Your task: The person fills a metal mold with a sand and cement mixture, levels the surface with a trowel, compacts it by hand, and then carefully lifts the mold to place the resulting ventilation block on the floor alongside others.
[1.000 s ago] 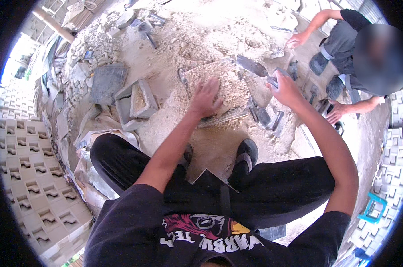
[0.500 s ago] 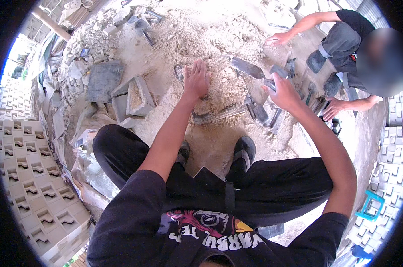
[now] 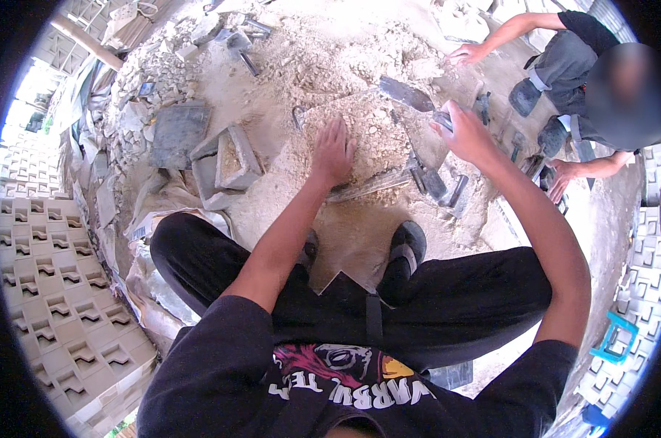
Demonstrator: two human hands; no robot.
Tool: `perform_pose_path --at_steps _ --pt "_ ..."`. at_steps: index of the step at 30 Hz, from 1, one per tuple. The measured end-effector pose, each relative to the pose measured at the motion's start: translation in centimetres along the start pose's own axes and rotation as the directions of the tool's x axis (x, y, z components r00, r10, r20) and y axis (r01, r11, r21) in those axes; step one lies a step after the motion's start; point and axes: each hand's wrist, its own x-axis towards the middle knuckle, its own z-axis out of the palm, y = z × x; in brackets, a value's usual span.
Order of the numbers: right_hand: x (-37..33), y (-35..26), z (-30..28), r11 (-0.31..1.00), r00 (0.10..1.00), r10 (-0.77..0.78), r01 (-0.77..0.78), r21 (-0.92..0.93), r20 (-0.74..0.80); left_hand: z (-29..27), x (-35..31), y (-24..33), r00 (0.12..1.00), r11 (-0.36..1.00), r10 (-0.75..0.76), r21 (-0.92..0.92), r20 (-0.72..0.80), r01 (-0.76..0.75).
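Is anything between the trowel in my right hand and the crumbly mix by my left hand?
Only a small dark piece, too unclear to name, shows between the trowel in your right hand and the crumbly mix, near the mix's far right edge. Your left hand covers its left part.

Left hand (image 3: 333,152) palm-down, right hand (image 3: 465,136) curled, both forearms (image 3: 288,225) forward

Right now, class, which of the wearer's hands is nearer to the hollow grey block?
Left. The left hand is to the right of the block, apart from it; the right hand is farther right, holding a trowel.
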Motion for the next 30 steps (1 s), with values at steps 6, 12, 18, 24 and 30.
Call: perform_pose_path --at_steps 6,12,18,24,30 --pt "0.4 -2.8 -0.3 0.996 0.996 -0.088 0.087 -0.037 -0.031 -1.5 -3.1 0.6 0.993 0.996 0.087 0.001 0.075 -0.087" --pt "-0.1 -2.8 -0.9 0.998 0.998 -0.069 0.069 -0.008 0.003 -2.9 -4.2 -0.8 0.954 0.972 0.212 0.055 0.213 -0.228" --pt "-1.0 -0.3 0.3 0.999 0.999 0.039 -0.039 -0.022 -0.016 -2.6 -3.2 -0.7 0.975 0.977 0.163 0.111 0.151 -0.181" --pt "-1.6 0.6 1.5 0.979 0.975 0.196 -0.201 0.04 0.105 -0.4 -1.4 3.0 0.983 0.982 0.17 0.077 0.068 -0.175" --pt "-3.7 2.1 3.6 0.933 0.927 0.321 -0.345 0.105 0.191 0.5 0.7 5.3 0.99 0.991 0.113 0.066 0.091 -0.119"
